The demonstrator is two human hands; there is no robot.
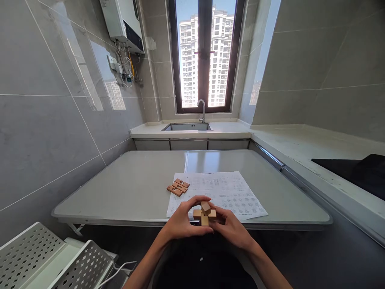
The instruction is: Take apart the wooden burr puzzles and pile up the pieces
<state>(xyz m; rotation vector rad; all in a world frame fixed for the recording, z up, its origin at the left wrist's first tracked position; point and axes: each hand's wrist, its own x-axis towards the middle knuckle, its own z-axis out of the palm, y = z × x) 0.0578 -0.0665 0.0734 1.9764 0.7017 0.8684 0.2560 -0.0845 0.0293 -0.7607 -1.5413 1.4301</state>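
Note:
Both my hands hold a small wooden interlocking puzzle (205, 213) of crossed blocks, just above the near edge of a grey table (126, 188). My left hand (182, 220) grips it from the left, thumb over the top. My right hand (231, 226) supports it from the right and below. Beneath the hands lies a printed instruction sheet (224, 192). Three loose notched wooden pieces (178, 187) lie side by side on the table at the sheet's left edge, apart from both hands.
A sink (186, 127) with a tap (202, 109) sits under the window at the back. A white counter with a black cooktop (357, 170) runs along the right. A perforated white rack (45, 257) stands at lower left. A water heater (123, 24) hangs on the left wall.

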